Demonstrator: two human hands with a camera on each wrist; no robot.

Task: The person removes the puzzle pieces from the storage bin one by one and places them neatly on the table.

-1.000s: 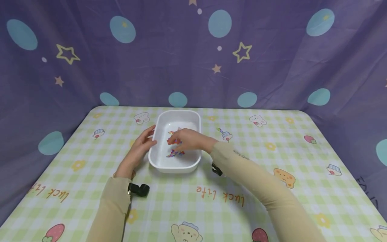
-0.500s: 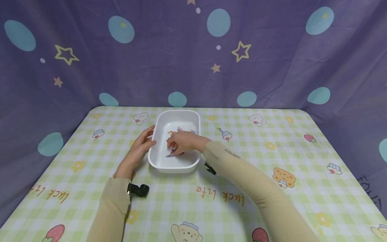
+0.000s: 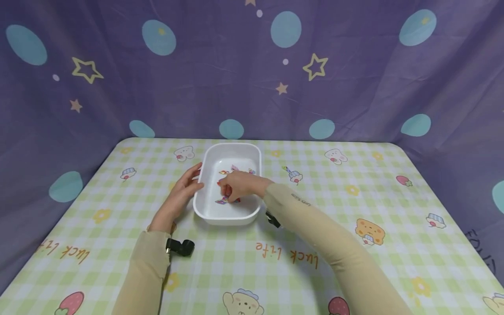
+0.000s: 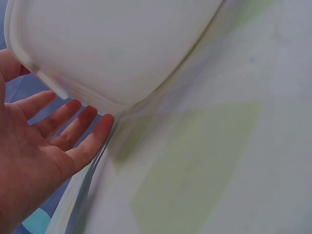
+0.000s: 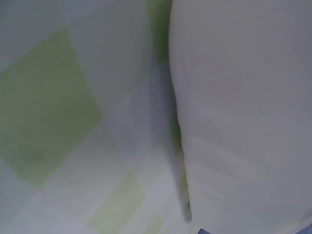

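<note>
A white rectangular plastic tub point(image 3: 227, 220) stands on the table, with several small, colourful twist-wrapped candies point(image 3: 222, 201) on its floor. My left hand point(image 3: 179, 196) is at the tub's left side, thumb tip by the rim. In the left wrist view its spread fingers point(image 4: 87, 141) touch the outer wall, nearly straight. Inside the tub, my right hand point(image 3: 242, 183) reaches down with fingers and thumb curled together among the candies. A reddish candy point(image 3: 228, 190) shows between them, mostly hidden. The right wrist view shows only the tub's outer wall point(image 5: 243, 122) and tablecloth, no hand.
A green-and-white checked tablecloth point(image 3: 315, 288) with printed cartoon figures covers the table. A purple curtain point(image 3: 220, 78) with stars and blue dots hangs behind it. A small black camera point(image 3: 181, 247) is on the left wrist.
My right hand has lowered slightly toward the near side of the tub, and its fingers have closed together among the candies. The left hand and the tub have stayed in place.
</note>
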